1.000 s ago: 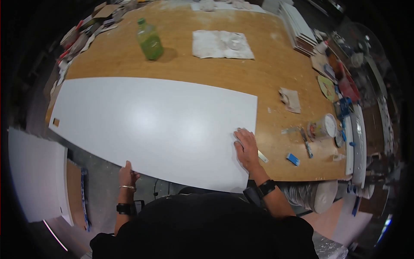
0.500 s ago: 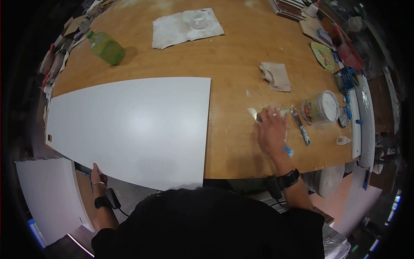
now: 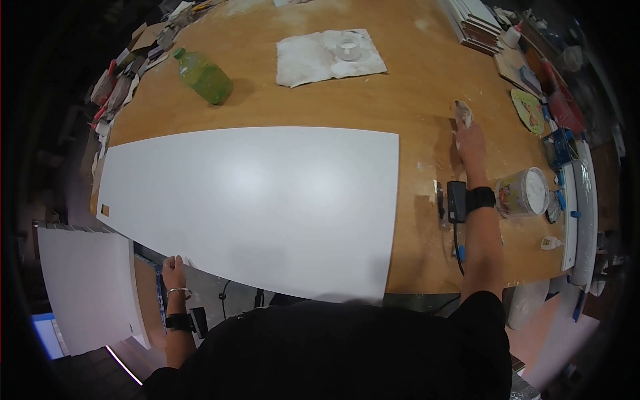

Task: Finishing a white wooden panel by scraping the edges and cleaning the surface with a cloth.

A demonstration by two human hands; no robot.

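Note:
My right hand [image 3: 471, 148] is stretched forward over the right part of the table, fingers closed on a crumpled beige cloth [image 3: 463, 113]. My left hand [image 3: 174, 274] is closed by the near edge of a large white panel [image 3: 260, 207], low on the left. Something pale shows beside its fingers, too small to name. The panel lies flat and has a small brown patch near its left corner. Beside my right wrist lies a scraper with a dark handle [image 3: 440, 203], partly hidden by the black wrist device.
A tub of white paste [image 3: 523, 193] and a small glue bottle [image 3: 551, 243] stand right of my forearm. Farther back are a green bottle [image 3: 203, 77] and a white cloth [image 3: 307, 60] bearing a clear cup [image 3: 348, 50]. Stacked boards [image 3: 470, 27] sit at the far right.
My right hand has left the scrapers, moved forward and taken hold of the beige cloth. My left hand's fingers have drawn together by the panel edge. The whole view has shifted.

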